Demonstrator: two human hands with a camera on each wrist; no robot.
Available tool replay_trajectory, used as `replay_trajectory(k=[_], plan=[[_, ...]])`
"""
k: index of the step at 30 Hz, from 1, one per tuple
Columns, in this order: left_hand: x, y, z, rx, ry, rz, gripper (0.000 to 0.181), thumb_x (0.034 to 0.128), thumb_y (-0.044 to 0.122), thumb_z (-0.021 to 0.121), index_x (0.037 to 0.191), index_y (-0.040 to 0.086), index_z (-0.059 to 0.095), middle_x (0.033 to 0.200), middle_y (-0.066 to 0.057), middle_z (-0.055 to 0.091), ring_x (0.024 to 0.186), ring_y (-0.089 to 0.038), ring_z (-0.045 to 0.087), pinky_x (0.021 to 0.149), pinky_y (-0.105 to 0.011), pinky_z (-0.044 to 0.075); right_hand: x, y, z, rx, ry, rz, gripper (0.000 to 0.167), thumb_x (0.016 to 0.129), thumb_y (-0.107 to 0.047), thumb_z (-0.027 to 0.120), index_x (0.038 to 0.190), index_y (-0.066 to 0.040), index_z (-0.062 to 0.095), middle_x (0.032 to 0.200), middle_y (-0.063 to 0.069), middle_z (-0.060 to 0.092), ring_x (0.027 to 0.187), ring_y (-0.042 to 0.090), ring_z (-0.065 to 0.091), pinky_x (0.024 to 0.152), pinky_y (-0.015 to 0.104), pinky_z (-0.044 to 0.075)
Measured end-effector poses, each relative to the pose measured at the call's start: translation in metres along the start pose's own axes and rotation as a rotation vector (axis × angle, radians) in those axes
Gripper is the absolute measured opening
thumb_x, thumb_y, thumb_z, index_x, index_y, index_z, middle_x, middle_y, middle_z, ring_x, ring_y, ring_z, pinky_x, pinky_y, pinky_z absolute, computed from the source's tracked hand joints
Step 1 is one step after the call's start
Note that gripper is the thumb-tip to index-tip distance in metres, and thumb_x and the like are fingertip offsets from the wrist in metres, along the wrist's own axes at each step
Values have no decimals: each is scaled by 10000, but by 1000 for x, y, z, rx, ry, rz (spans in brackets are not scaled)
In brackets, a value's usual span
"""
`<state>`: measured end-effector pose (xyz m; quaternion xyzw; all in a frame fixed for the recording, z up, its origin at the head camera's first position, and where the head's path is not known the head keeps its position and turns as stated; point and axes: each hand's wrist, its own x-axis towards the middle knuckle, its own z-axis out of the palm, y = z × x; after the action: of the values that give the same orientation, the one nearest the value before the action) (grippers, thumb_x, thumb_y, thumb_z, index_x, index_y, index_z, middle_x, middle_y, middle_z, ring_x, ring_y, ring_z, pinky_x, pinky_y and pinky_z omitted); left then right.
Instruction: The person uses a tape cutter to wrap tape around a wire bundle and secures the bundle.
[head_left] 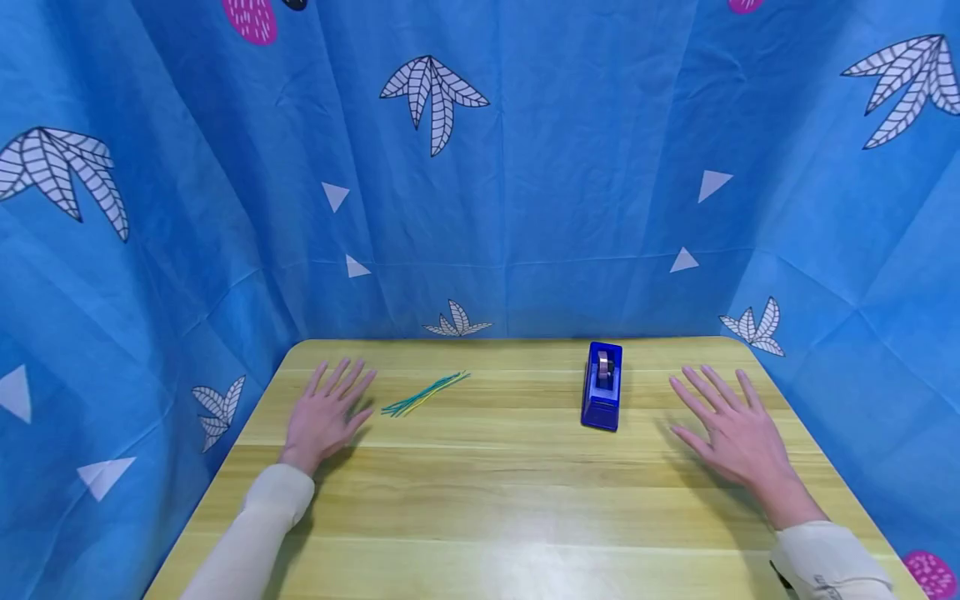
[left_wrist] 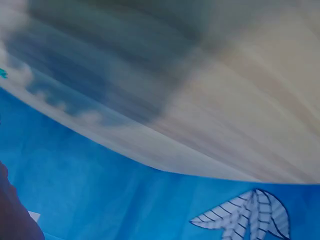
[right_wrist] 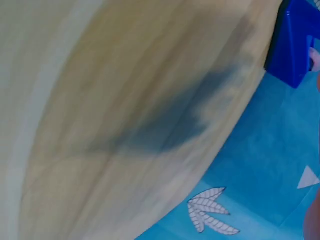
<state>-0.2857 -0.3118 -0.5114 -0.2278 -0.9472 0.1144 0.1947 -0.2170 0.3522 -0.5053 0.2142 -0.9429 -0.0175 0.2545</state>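
My left hand (head_left: 327, 417) is over the left part of the table with its fingers spread, holding nothing. Just right of it lies a loose bundle of thin teal and yellow strands (head_left: 426, 395). On the other side, my right hand (head_left: 735, 429) has its fingers spread too and nothing in its grasp. To the left of that hand stands a blue tape dispenser (head_left: 602, 387) with a small roll in it. The right wrist view catches part of the tape dispenser (right_wrist: 295, 45) at its upper right edge. Only a sliver of hand (left_wrist: 15, 215) shows in the left wrist view.
The wooden table (head_left: 487, 500) has rounded far corners. A blue curtain (head_left: 570, 167) printed with leaves and triangles hangs behind it and along both sides. Shadows of the hands fall on the tabletop.
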Motion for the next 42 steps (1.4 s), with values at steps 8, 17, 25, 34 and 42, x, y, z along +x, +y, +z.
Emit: replay_trajectory(k=[8, 17, 25, 34, 42], plan=[[26, 28, -6, -21, -14, -16, 695, 1027, 515, 540, 1631, 246, 328, 1690, -29, 328, 1556, -297, 322, 1310, -523, 106, 13, -16, -8, 9, -12, 13, 750, 997, -586, 543, 1626, -234, 337, 1616, 134, 439, 1611, 270, 140, 1308, 554, 11], [53, 64, -13, -117, 32, -23, 662, 1037, 489, 542, 1622, 243, 354, 1655, -48, 400, 1521, -315, 385, 1293, -535, 188, 23, -32, -6, 59, 34, 11, 739, 979, -548, 590, 1605, -214, 384, 1603, 147, 451, 1609, 240, 151, 1304, 571, 44], [76, 97, -15, -188, 10, -55, 648, 1057, 510, 493, 1631, 260, 326, 1651, -41, 406, 1499, -318, 414, 1274, -531, 241, 30, -37, -7, 82, 46, 39, 726, 986, -543, 585, 1603, -215, 387, 1582, 164, 466, 1468, 397, 389, 1306, 557, 56], [101, 150, -19, -353, -9, -72, 624, 1084, 559, 376, 1643, 302, 277, 1629, -14, 439, 1442, -304, 456, 1217, -536, 330, 40, -37, -5, 138, 21, 97, 716, 995, -469, 611, 1607, -181, 375, 1588, 174, 450, 1465, 416, 372, 1312, 526, 54], [118, 189, -25, -479, -41, -68, 595, 1094, 555, 356, 1635, 313, 302, 1611, 12, 456, 1429, -269, 469, 1189, -518, 369, 55, -46, -3, 193, 16, 119, 690, 992, -400, 638, 1586, -139, 406, 1578, 166, 459, 1459, 411, 382, 1239, 608, 230]])
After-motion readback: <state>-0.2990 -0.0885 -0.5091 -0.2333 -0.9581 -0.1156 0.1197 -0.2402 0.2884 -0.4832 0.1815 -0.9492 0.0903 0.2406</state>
